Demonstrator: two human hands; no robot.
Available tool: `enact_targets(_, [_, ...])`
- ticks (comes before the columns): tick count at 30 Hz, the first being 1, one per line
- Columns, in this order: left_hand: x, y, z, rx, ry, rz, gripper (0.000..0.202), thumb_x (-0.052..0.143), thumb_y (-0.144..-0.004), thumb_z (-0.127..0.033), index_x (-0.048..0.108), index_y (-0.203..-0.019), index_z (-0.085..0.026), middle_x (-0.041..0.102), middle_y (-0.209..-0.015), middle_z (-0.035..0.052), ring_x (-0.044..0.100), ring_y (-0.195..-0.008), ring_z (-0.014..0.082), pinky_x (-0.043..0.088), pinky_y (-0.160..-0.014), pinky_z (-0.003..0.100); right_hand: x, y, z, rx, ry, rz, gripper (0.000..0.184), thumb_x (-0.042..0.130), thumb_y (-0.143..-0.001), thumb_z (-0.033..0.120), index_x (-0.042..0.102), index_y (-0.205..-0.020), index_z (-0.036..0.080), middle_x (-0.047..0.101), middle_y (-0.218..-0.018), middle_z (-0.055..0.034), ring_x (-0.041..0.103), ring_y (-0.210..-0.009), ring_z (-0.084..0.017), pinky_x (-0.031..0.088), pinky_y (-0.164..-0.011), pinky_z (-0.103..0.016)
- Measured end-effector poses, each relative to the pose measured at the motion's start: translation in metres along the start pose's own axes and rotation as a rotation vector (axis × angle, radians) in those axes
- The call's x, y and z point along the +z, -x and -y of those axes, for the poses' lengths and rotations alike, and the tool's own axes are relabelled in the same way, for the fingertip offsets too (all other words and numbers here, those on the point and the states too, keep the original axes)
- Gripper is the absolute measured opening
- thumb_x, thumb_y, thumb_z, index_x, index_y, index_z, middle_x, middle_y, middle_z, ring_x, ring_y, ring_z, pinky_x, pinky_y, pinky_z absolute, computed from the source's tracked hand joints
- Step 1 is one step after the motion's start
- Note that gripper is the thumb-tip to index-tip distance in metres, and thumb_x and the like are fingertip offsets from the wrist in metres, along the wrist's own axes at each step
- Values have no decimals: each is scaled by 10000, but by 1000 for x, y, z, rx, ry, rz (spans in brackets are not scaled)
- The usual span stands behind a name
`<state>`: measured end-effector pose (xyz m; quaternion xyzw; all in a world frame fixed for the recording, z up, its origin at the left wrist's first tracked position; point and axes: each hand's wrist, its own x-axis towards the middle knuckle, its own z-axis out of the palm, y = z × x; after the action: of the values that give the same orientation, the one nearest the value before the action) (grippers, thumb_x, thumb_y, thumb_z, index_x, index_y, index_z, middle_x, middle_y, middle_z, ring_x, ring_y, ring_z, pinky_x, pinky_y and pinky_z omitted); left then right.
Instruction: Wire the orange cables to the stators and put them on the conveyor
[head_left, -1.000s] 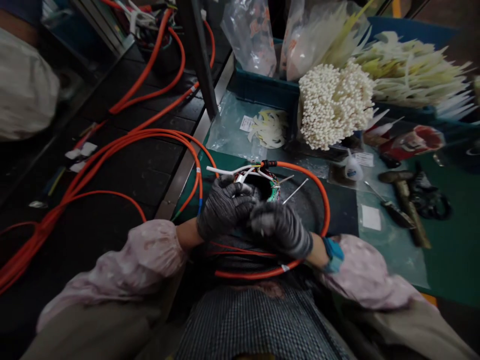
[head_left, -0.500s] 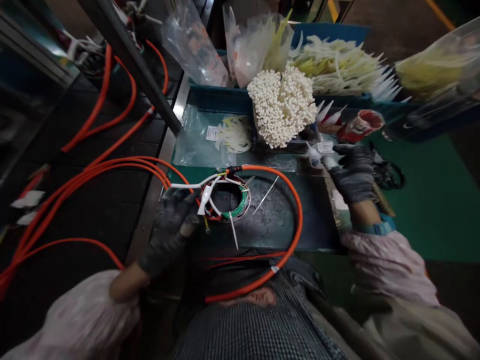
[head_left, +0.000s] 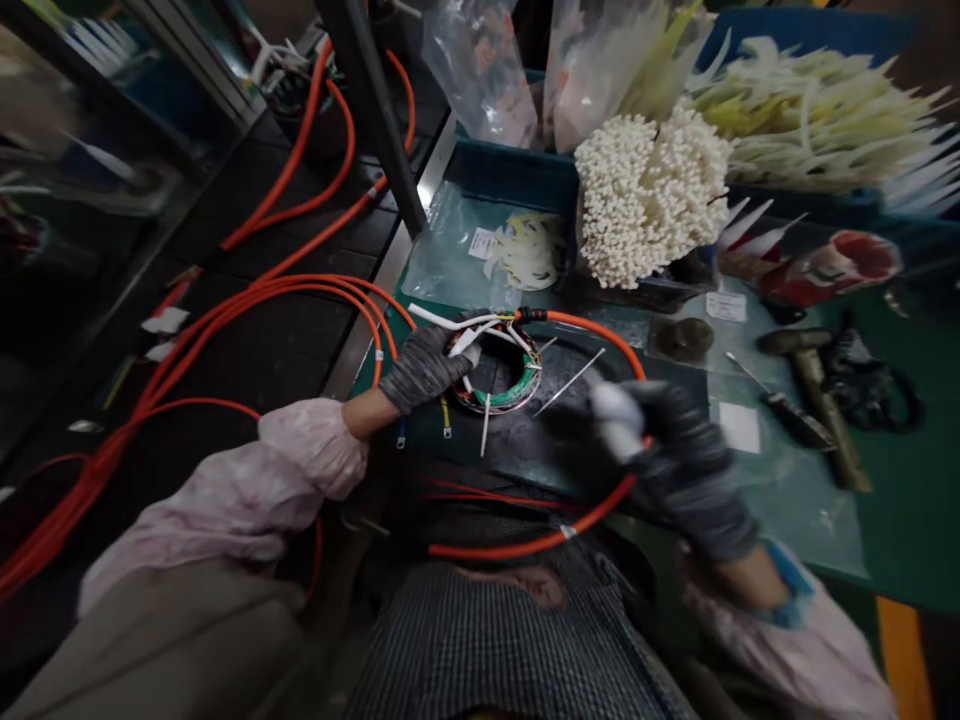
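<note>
On the dark work surface lies a ring-shaped coil of wires (head_left: 501, 405), with green, red and white strands bundled together. White sleeving (head_left: 442, 320) and a thick orange cable (head_left: 592, 325) come off its top. My left hand (head_left: 429, 372), in a grey glove, is closed on the left side of the coil, the thumb on a white sleeve there. A small white bottle (head_left: 616, 412), smeared by motion, is held in my gloved right hand (head_left: 682, 455) to the right of the coil. The orange cable loops down behind that hand. White cable ties (head_left: 571, 382) stick out around the coil.
Behind stand a bundle of white-tipped sticks (head_left: 649, 200) and a blue bin of pale sleeves (head_left: 817, 120). To the right lie a hammer (head_left: 814, 390), a screwdriver (head_left: 795, 415) and a red can (head_left: 840, 270). More orange cables (head_left: 247, 300) cross the left side.
My right hand has picked up the white bottle and brought it left and down towards the coil. My left hand has moved up and closed on the coil. The view has shifted.
</note>
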<state>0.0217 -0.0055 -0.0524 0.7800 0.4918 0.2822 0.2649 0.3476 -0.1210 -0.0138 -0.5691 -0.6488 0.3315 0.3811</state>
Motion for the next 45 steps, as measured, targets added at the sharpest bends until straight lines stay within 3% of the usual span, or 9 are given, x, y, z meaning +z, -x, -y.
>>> enact_targets(3, [-1, 15, -18, 72, 10, -20, 460, 562, -987, -342, 670, -1418, -223, 801, -1284, 79, 779, -1154, 258, 657, -1037, 439, 51, 32, 13, -36, 37, 36, 269, 724, -993, 358, 741, -1245, 266, 855, -1055, -53, 835, -885, -275, 714, -760, -423])
enact_targets(6, [1, 39, -39, 220, -52, -91, 544, 528, -1055, -321, 502, -1587, -216, 675, -1516, 117, 661, -1401, 274, 584, -1189, 461, 73, 49, 10, -69, 114, -2, 284, 711, -1001, 349, 760, -1243, 208, 861, -1040, -100, 847, -902, -293, 724, -794, -440])
enact_targets(10, [5, 63, -58, 363, -148, -159, 627, 532, -1090, -285, 334, -1683, -253, 581, -1615, 131, 538, -1533, 298, 512, -1273, 485, 65, 55, 13, -113, 183, -4, 285, 729, -1000, 383, 780, -1223, 212, 853, -945, -92, 832, -792, -283, 709, -701, -415])
enact_targets(16, [8, 72, -57, 546, -230, -145, 666, 545, -1104, -373, 327, -1695, -155, 625, -1540, 226, 465, -1583, 341, 526, -1243, 530, 58, 43, 33, -284, 253, -26, 203, 718, -1012, 365, 779, -1181, 269, 847, -940, -25, 810, -765, -212, 665, -660, -314])
enact_targets(23, [3, 71, -58, 503, -259, -113, 666, 456, -1139, -429, 229, -1730, -223, 609, -1561, 195, 478, -1577, 329, 532, -1231, 555, 65, 44, 36, -305, 280, -18, 220, 713, -1006, 324, 756, -1219, 290, 840, -935, -17, 776, -752, -201, 629, -661, -331])
enact_targets(31, [1, 75, -61, 434, -261, -100, 690, 564, -1104, -358, 265, -1716, -248, 589, -1596, 171, 481, -1578, 310, 511, -1262, 542, 65, 37, 48, -320, 411, -59, 186, 645, -1025, 353, 794, -1114, 286, 809, -845, -15, 726, -674, -193, 533, -567, -331])
enact_targets(35, [-3, 66, -69, 460, -300, -74, 643, 565, -1096, -364, 339, -1670, -185, 609, -1569, 197, 498, -1563, 331, 519, -1250, 521, 53, 37, 44, -325, 441, -71, 145, 695, -1005, 314, 786, -1093, 243, 786, -820, -20, 707, -668, -183, 499, -581, -317])
enact_targets(40, [-2, 38, -95, 434, -383, 66, 517, 554, -1090, -337, 489, -1579, -181, 616, -1578, 165, 545, -1526, 330, 507, -1252, 493, 31, 34, 40, -357, 551, -100, 130, 713, -985, 287, 770, -1074, 210, 725, -727, -19, 648, -615, -188, 418, -536, -342])
enact_targets(45, [4, 8, -118, 469, -486, 131, 492, 529, -1101, -329, 561, -1514, -63, 643, -1532, 215, 626, -1437, 370, 559, -1168, 499, 23, 27, 44, -347, 637, -141, 193, 661, -1013, 367, 758, -898, 246, 641, -610, -13, 565, -541, -180, 346, -512, -352])
